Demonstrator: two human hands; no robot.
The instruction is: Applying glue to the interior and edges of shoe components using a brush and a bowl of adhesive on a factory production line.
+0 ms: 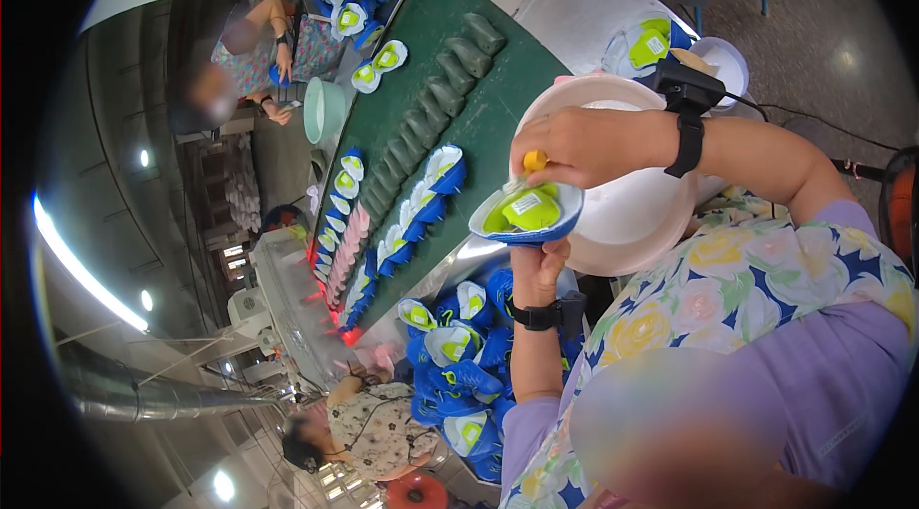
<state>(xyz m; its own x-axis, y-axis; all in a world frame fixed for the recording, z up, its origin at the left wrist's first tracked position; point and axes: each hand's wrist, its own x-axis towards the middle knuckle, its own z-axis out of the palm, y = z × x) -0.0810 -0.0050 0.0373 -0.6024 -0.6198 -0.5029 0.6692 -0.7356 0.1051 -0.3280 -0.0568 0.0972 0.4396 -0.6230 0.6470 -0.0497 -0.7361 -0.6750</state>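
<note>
The hands (579, 147) hold a blue shoe (529, 212) and a yellow object (534, 161) near a pink basin (627, 229).

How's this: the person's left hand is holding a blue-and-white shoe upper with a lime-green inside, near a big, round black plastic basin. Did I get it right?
Almost! The big, round plastic basin isn't black; it's pale pink, as the head view shows. The rest is right: the person's left hand holds the blue-and-white shoe upper with a lime-green inside near it.
</note>
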